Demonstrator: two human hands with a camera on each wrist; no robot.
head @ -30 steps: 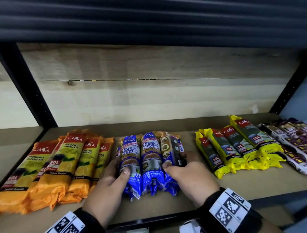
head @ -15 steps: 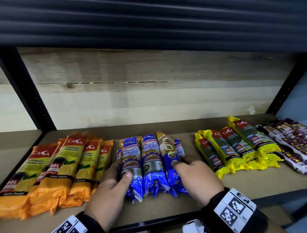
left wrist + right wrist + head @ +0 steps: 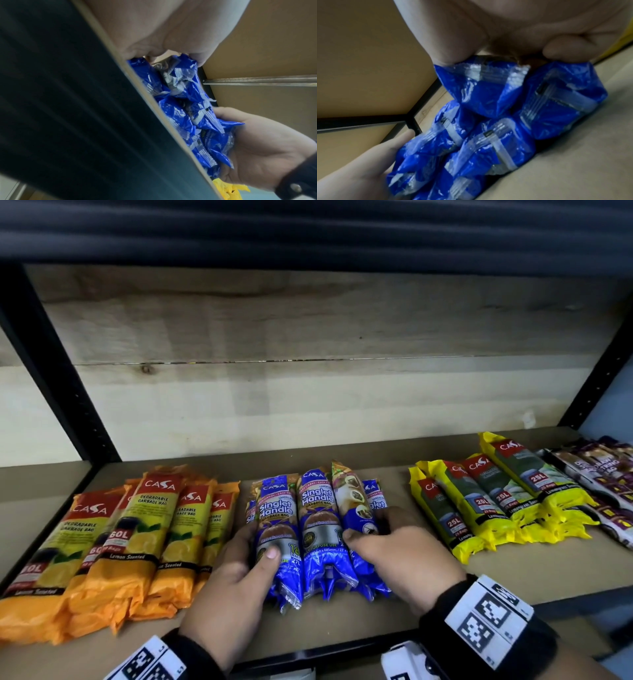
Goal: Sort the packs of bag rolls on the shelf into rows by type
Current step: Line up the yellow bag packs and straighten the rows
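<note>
Left hand (image 3: pixel 236 580): fingers curled round the blue packs' (image 3: pixel 317 537) left side.
Right hand (image 3: pixel 406 565): grips their right side.
Shelf (image 3: pixel 346 616): carries the packs.

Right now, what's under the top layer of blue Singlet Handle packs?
More blue plastic packs of the same kind lie stacked beneath, resting on the brown shelf board. How many is unclear: the left hand and right hand cover the sides.
</note>
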